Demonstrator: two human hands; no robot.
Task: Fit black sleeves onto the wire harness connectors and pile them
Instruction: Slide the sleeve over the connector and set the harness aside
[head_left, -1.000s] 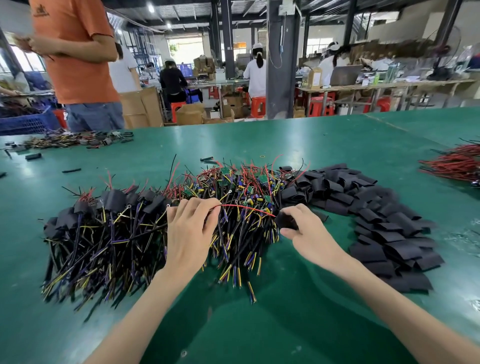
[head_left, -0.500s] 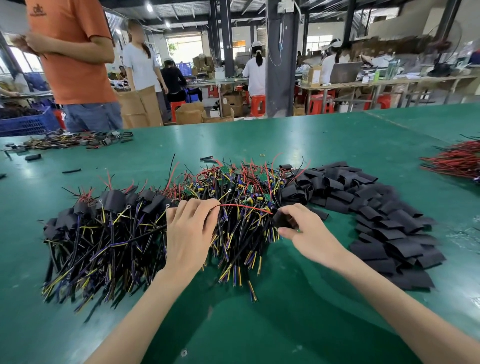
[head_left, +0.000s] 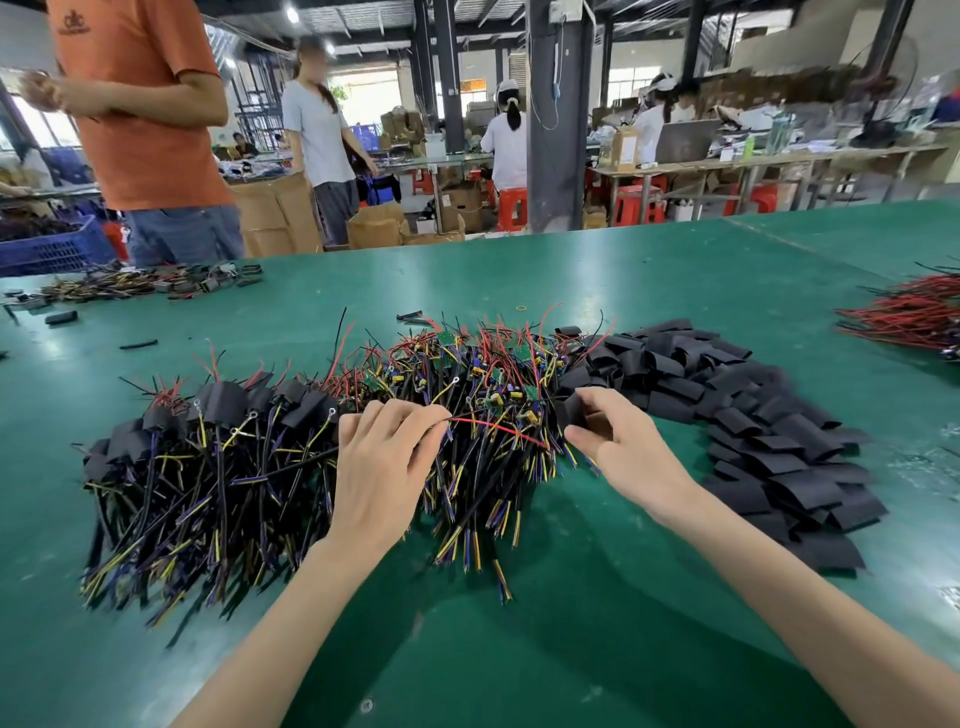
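head view. the left hand pinches a red wire between thumb and fingertips, its other fingers curled over the heap of bare harnesses. the right hand grips one black sleeve between thumb and fingers, just above the heap's right edge. the wire spans the gap between the two hands. its long axis runs nearly level, left to right, dipping a little toward the right hand. its right end lies just below the sleeve, and whether the two touch cannot be told. the sleeve's opening is not readable from this angle. the loose sleeves lie to the right of the right hand on the green table; the sleeved pile lies to the left of the left hand. judged step: threading the wire into the sleeve. the move likely turns on lining the sleeve's bore with the wire's axis. the right hand is nearer that end, so it would probably slide leftward along the wire while the left hand keeps it taut.
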